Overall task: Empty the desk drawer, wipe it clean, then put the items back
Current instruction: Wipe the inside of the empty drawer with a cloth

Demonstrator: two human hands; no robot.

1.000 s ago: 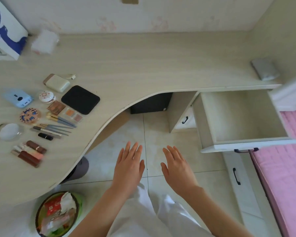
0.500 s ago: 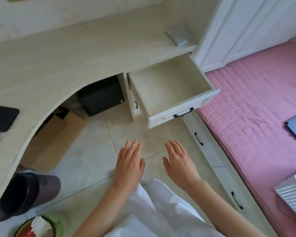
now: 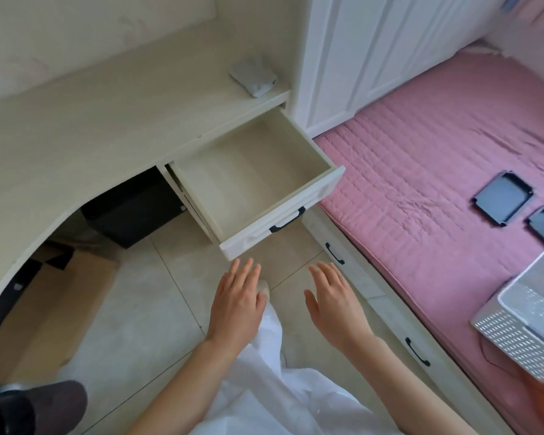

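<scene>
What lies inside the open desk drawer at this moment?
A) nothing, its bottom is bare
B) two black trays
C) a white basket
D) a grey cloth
A: the drawer is pulled out and only its bare pale bottom shows; the grey cloth lies on the desk above it.

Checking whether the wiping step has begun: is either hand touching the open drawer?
Apart. The head view shows floor tile between the drawer front and both open hands, left hand and right hand.

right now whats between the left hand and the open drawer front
Only bare floor tile in the head view; the left hand hovers just short of the drawer front.
</scene>
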